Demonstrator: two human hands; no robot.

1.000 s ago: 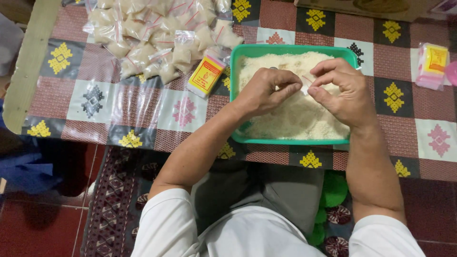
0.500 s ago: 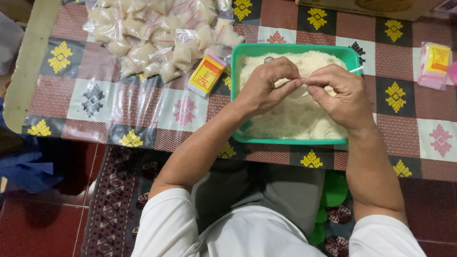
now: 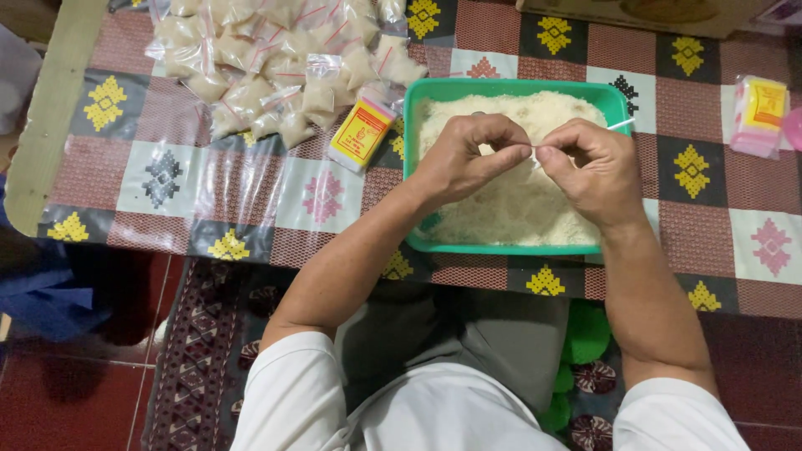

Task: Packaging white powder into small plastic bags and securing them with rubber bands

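A green rectangular tub [image 3: 413, 125] full of pale crumbly powder [image 3: 501, 209] sits on the patterned tablecloth in front of me. Both hands hover above the powder. My left hand [image 3: 464, 159] and my right hand [image 3: 589, 167] pinch the top edge of a small clear plastic bag [image 3: 533, 154] between thumbs and fingers, fingertips almost touching. Most of the bag is hidden by my fingers. A thin white stick or spoon handle [image 3: 620, 124] pokes out of the powder behind my right hand.
A heap of several small filled clear bags [image 3: 276, 58] lies at the back left. A yellow and red packet [image 3: 359, 134] rests beside the tub. Another yellow packet in pink wrap [image 3: 758, 113] lies at the right edge. A cardboard box [image 3: 660, 12] stands at the back.
Both hands have lifted slightly off the powder and drawn together, now pinching the bag's top between their fingertips. The tub and packets have not moved.
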